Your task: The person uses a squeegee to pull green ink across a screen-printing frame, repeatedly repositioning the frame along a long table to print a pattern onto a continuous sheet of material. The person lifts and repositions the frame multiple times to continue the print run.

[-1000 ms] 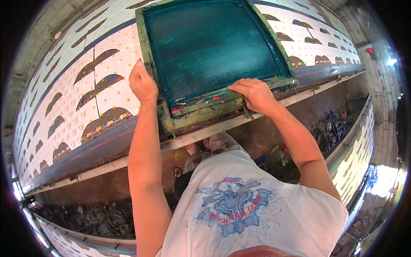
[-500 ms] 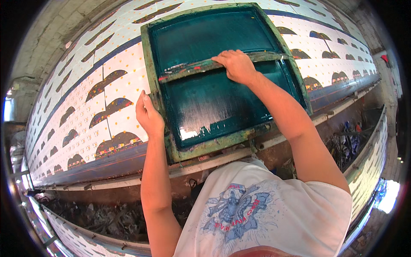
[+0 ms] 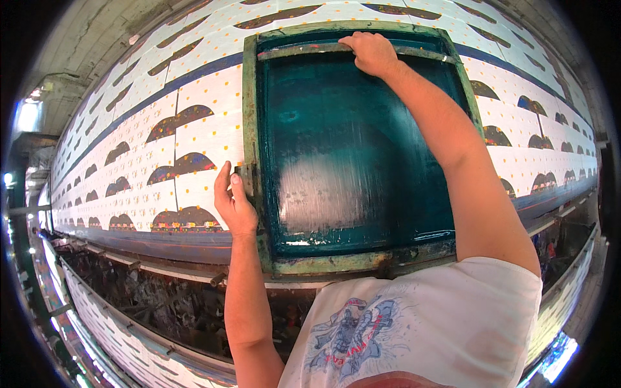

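Observation:
My right hand (image 3: 373,53) is closed over the top of a long squeegee (image 3: 304,50), which lies across the far end of a screen printing frame (image 3: 250,84). The frame's worn green border surrounds a dark teal mesh (image 3: 336,129), wet with ink and shiny towards the near side. Beside the frame's left border is my left hand (image 3: 237,205), thumb and fingers stretched and apart, holding nothing. A small dark block (image 3: 246,178) on that border sits right by its fingertips. Whether the hand touches the block I cannot tell. The frame rests on printed white fabric (image 3: 200,139).
The long table has a dark near edge (image 3: 194,249) with a rail (image 3: 162,273) along it. Between it and another patterned fabric surface (image 3: 129,343) lies a dark trough (image 3: 149,304) of scraps. A concrete floor (image 3: 84,64) shows at the far left.
My right hand has pushed the squeegee from mid-screen to the frame's far end. The view has shifted, while my left hand stays by the left border.

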The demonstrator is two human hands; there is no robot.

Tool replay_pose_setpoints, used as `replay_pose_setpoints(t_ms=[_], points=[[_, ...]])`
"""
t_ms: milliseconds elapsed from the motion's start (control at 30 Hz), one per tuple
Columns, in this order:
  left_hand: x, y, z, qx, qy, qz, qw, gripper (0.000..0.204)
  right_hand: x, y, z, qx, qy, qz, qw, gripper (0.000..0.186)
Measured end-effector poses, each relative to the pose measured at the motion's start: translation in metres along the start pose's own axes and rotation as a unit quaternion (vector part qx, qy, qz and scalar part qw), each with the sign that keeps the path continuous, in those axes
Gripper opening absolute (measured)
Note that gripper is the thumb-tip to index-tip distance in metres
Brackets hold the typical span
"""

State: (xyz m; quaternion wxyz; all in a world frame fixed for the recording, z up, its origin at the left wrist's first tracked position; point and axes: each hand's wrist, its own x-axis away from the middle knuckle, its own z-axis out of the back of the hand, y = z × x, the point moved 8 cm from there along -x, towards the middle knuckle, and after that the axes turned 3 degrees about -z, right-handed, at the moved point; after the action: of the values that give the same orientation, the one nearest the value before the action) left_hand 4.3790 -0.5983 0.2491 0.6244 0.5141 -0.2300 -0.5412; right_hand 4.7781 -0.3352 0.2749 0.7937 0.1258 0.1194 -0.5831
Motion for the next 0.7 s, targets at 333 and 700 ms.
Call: replay_pose_setpoints(t_ms=[333,700], points=[[0.002,0.004,-0.001,-0.014,0.013,0.014,1.000,0.048,-0.036,0.020,0.006,-0.033,0.036,0.005,0.999,0.043],[0.004,0.003,0.001,-0.035,0.001,0.005,0.999,0.051,-0.025,0.018,0.007,-0.079,0.058,0.031,0.995,0.030]])
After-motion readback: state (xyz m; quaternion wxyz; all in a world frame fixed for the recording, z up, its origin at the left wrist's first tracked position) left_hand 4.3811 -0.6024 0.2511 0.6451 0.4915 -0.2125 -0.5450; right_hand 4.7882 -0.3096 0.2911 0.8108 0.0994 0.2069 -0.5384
